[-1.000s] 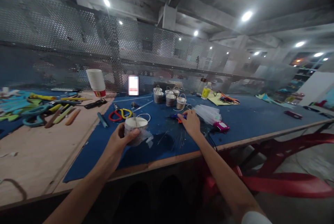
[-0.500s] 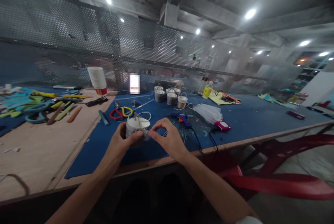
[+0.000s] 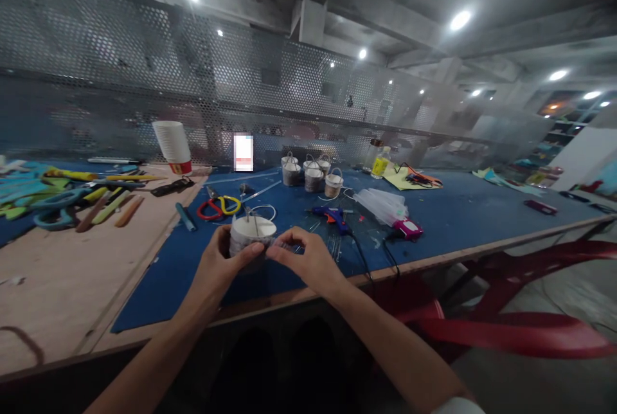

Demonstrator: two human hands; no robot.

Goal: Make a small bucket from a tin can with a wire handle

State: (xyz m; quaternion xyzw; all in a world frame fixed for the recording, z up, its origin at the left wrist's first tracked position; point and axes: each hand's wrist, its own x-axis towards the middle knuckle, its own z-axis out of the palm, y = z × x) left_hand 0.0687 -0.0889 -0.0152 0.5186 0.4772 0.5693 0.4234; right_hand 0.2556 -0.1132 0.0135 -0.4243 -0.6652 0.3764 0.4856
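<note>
A white paper cup (image 3: 254, 227) with a greyish wrapped side is upright just above the front of the blue mat. My left hand (image 3: 224, 256) is closed round its left side, the thumb pressed on the front. At the cup's right side my right hand (image 3: 301, 253) is pinched; whatever lies between its fingertips is too small to make out. A blue glue gun (image 3: 332, 216) lies beyond the right hand. Red and yellow-handled pliers (image 3: 219, 207) rest behind the cup. Several little cups with wire handles (image 3: 313, 176) stand farther back.
Stacked paper cups (image 3: 172, 144) and clay-like sticks (image 3: 110, 207) are on the left board. A magenta-ended glue gun (image 3: 409, 227) and clear plastic (image 3: 380, 206) lie right, a yellow bottle (image 3: 380, 163) behind. A perforated metal screen (image 3: 193, 80) borders the back; a red chair (image 3: 520, 333) stands at right.
The right fingertips have moved slightly left, closer against the cup's side. The left hand still holds the cup. The whole view has shifted a little.
</note>
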